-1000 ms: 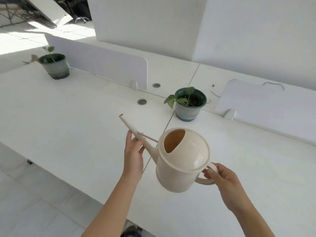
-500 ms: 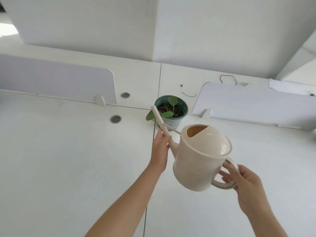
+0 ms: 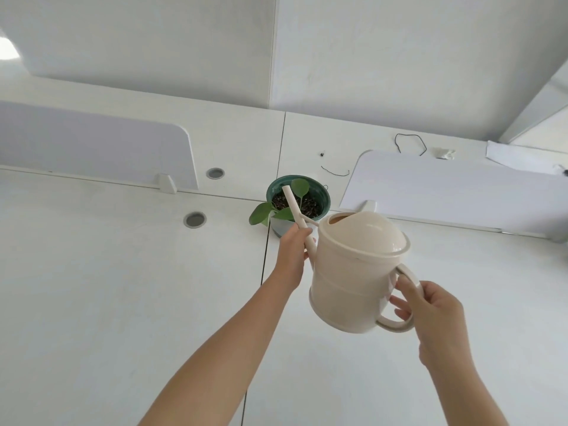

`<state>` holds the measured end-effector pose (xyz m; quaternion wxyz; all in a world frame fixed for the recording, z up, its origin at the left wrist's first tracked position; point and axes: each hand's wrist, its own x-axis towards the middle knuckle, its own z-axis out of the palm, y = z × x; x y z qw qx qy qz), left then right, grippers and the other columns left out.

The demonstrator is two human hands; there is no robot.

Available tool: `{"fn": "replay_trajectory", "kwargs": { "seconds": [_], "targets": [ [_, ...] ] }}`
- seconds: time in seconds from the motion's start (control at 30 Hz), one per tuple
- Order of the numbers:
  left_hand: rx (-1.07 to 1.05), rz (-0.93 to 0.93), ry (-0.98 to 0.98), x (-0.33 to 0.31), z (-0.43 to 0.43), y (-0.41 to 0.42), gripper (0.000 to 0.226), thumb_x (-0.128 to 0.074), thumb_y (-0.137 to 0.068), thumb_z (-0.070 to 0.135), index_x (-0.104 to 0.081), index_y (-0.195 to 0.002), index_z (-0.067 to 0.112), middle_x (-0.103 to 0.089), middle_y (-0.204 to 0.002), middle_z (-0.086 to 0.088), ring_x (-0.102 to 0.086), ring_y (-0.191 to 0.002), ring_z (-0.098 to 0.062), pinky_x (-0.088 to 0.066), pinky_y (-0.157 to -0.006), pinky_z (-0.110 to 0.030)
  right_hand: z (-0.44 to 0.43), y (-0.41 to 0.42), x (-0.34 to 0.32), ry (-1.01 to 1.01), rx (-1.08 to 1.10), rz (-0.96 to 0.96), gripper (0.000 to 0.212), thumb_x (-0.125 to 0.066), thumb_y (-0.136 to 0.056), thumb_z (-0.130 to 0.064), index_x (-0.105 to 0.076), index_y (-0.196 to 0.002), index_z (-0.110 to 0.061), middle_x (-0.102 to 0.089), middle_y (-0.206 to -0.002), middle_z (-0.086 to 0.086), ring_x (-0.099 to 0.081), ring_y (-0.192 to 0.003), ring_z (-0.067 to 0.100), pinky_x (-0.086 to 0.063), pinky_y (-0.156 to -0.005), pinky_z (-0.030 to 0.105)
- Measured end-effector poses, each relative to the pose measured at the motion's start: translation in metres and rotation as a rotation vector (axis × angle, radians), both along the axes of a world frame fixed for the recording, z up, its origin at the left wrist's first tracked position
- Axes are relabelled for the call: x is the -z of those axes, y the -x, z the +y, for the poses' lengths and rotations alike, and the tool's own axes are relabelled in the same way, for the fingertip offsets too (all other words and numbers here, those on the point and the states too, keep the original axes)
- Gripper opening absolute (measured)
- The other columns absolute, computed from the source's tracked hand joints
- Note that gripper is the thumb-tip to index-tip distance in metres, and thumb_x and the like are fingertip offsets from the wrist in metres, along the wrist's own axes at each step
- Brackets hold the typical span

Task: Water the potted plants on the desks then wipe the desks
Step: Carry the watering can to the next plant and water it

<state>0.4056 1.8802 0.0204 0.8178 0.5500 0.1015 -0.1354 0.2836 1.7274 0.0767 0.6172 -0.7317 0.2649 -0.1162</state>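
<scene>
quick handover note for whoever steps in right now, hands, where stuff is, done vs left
Left hand: gripping the spout of the watering can, steadying it.
Right hand: holding the can's loop handle.
The can is held above the desk, spout tip over the soil of the green potted plant at the desk seam.
Done: can aimed at this pot; no water stream visible.
Left: pour here, water any other pots, then wipe the desks. No cloth in view.
</scene>
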Motion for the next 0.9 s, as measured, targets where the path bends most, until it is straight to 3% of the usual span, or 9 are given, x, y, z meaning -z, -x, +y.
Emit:
{"fn": "replay_trajectory", "kwargs": {
  "seconds": [0.23, 0.5, 0.67, 0.8, 0.9],
  "targets": [
    [0.010, 0.007, 0.042, 0.008, -0.012, -0.009, 0.014, -0.043, -0.087, 0.011, -0.050, -0.077, 0.016, -0.043, -0.074, 0.001, -0.043, -0.073, -0.016, -0.037, -0.064, -0.026, -0.011, -0.012, -0.002, 0.074, -0.002, 0.001, 0.025, -0.062, -0.083, -0.015, -0.055, -0.060, -0.010, -0.057, -0.062, 0.005, -0.060, -0.073, 0.034, -0.045, -0.068, 0.039],
    [0.034, 0.052, 0.058, 0.009, -0.033, -0.022, 0.004, -0.043, -0.088, 0.012, -0.047, -0.090, 0.013, -0.041, -0.076, 0.000, -0.044, -0.069, -0.015, -0.039, -0.064, -0.026, -0.025, -0.021, -0.005, 0.088, 0.060, -0.009, 0.026, -0.061, -0.084, -0.017, -0.053, -0.060, -0.012, -0.058, -0.062, 0.006, -0.062, -0.076, 0.036, -0.048, -0.065, 0.035],
    [0.068, 0.074, 0.034, -0.001, -0.047, -0.039, 0.007, -0.044, -0.086, 0.012, -0.048, -0.092, 0.012, -0.039, -0.074, 0.000, -0.044, -0.068, -0.014, -0.036, -0.063, -0.028, -0.034, -0.029, -0.003, 0.098, 0.095, -0.025, 0.029, -0.061, -0.084, -0.020, -0.051, -0.057, -0.014, -0.061, -0.051, -0.004, -0.063, -0.073, 0.035, -0.050, -0.063, 0.035],
    [0.107, 0.077, 0.046, 0.001, -0.059, -0.043, 0.008, -0.047, -0.084, 0.015, -0.048, -0.092, 0.013, -0.041, -0.078, 0.000, -0.045, -0.071, -0.016, -0.037, -0.065, -0.028, -0.044, -0.024, 0.001, 0.105, 0.117, -0.038, 0.027, -0.062, -0.083, -0.023, -0.053, -0.059, -0.014, -0.063, -0.045, -0.015, -0.064, -0.063, 0.018, -0.047, -0.045, 0.013],
    [0.141, 0.089, 0.062, 0.006, -0.064, -0.036, 0.010, -0.047, -0.084, 0.015, -0.046, -0.094, 0.013, -0.040, -0.077, -0.001, -0.044, -0.070, -0.016, -0.037, -0.064, -0.028, -0.052, -0.015, 0.006, 0.112, 0.107, -0.024, 0.025, -0.061, -0.084, -0.024, -0.054, -0.062, -0.014, -0.064, -0.049, -0.020, -0.063, -0.051, 0.003, -0.044, -0.042, 0.011]
  ]
}}
